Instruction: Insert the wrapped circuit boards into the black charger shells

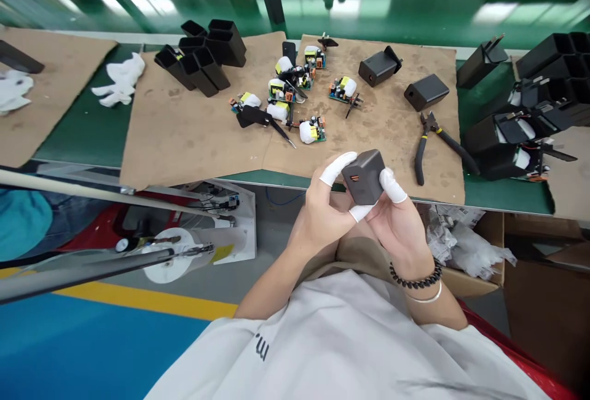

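White shirt fills the bottom of the view; above it both hands meet just short of the table (138, 111) edge. Left hand (322, 209) and right hand (399, 222) are each closed round one black charger housing (364, 176), held in the air between them, its port face turned toward me. White finger cots (338, 166) cover the gripping fingertips. I note pliers (433, 142) on the cardboard mat just beyond, bare circuit boards (313, 129) farther off, and empty black shells (203, 56) at the back left.

Risk, my judgement: the cots look slick and the hold is fingertip-only, so the housing could slip and drop past the table edge toward the floor.
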